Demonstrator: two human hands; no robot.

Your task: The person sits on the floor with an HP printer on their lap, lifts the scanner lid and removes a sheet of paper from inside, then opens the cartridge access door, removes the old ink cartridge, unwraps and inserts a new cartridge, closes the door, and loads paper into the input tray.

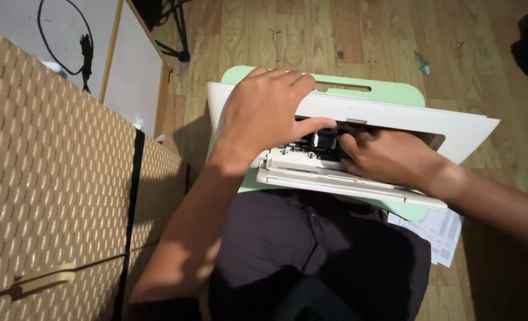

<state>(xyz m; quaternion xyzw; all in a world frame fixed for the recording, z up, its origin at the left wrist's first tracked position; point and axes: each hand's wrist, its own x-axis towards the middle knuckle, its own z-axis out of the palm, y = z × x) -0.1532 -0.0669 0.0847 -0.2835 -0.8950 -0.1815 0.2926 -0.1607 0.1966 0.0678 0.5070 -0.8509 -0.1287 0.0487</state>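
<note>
Big tan cardboard box (56, 178) with a woven-look print fills the space left of the left hand (264, 116); a black strap (132, 208) runs down its face, and a strip of tan tape (38, 282) sits low on it, nearer the elbow. White printed paper sheet (439, 232) lies on the wood floor (359, 35) below the right forearm, partly tucked under the green tray (394, 92). Small teal scrap (423, 68) on the floor, up and right of both hands. Black cable loop (68, 35) on a white surface beyond the box, well apart from the hands.

White printer (329, 175) rests on the green tray on the person's lap. Its white lid (430, 122) is raised. The left hand is pressed on the lid's edge, fingers curled over the top, thumb stretched under it toward the black ink cartridge (323, 139); thumb tip is at or just beside the cartridge. Half-open grip, holding the lid up.

Right hand (383, 157) reaches into the opening under the lid, just right of the cartridge. Its fingertips are hidden inside the bay, so cannot tell whether they grip the cartridge or only touch it. Cartridge sits in the dark carriage between the two hands, upright as far as it shows.
</note>
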